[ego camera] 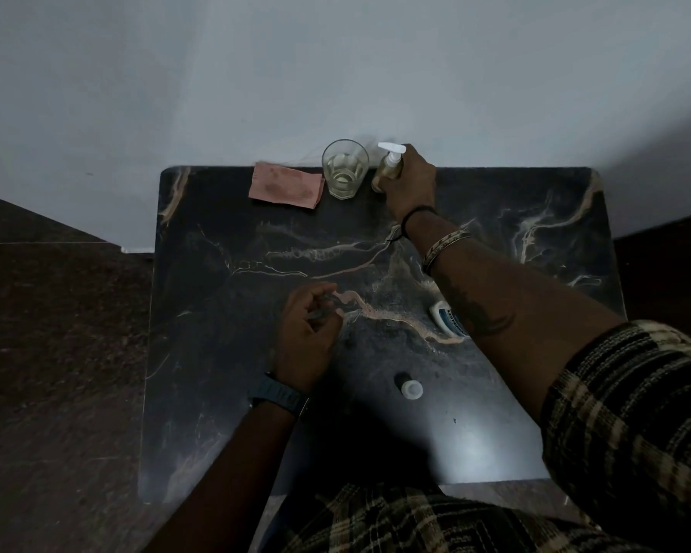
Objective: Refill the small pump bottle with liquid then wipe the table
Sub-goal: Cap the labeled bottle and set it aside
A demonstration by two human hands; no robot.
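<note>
The right hand (pixel 409 177) was wrapped around the small pump bottle (pixel 387 167), holding it upright at the far edge of the dark marble table (pixel 535 273), just beside a glass (pixel 344 169) with a little liquid in it. A pink cloth (pixel 286 185) lay left of the glass. The left hand (pixel 306 333) hovered mid-table, fingers loosely curled; whether it pinched anything I could not tell.
</note>
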